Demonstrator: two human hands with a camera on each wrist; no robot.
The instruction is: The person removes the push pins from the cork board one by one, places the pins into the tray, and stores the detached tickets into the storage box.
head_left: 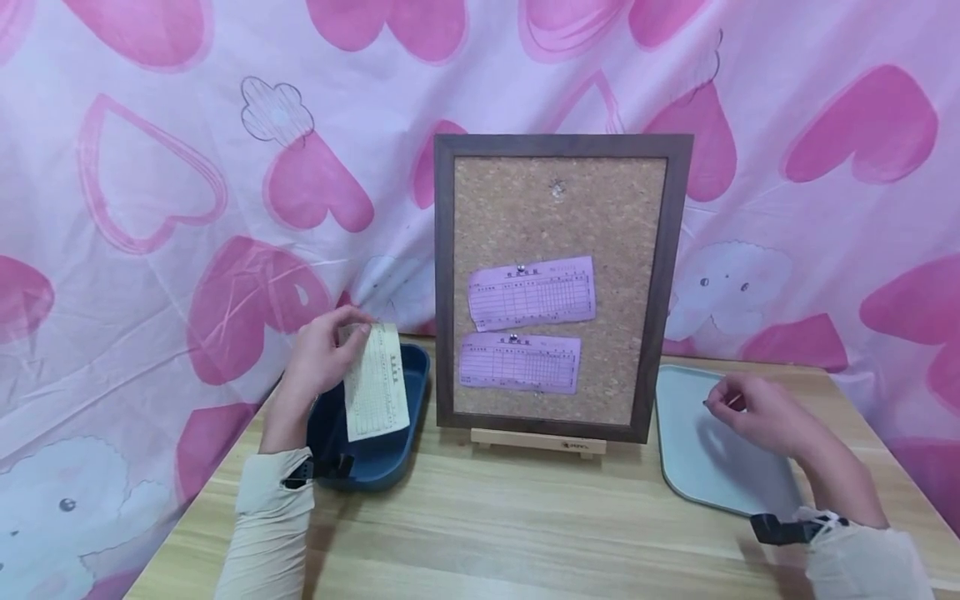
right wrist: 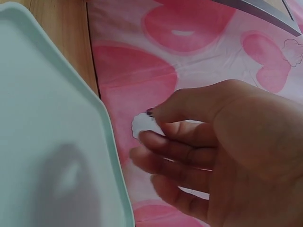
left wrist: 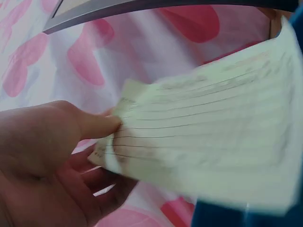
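Observation:
My left hand (head_left: 324, 354) pinches a pale yellow printed slip (head_left: 377, 392) by its short edge, above a dark blue bin (head_left: 378, 482). In the left wrist view, the thumb lies on the ruled face of the slip, which blurs toward its far end. My right hand (head_left: 761, 408) is over a pale grey-green tray (head_left: 686, 383). Between its thumb and index finger sits a small dark pushpin (right wrist: 150, 112), mostly hidden by the fingertips. A framed corkboard (head_left: 630, 292) stands between the hands, with an upper purple slip (head_left: 531, 293) and a lower purple slip (head_left: 519, 364) pinned on it.
Several shiny pins (head_left: 557, 187) cluster near the top of the corkboard. A small wooden easel (head_left: 538, 442) supports the frame on the wooden table (head_left: 525, 525). Behind hangs a pink heart-patterned cloth (head_left: 360, 100).

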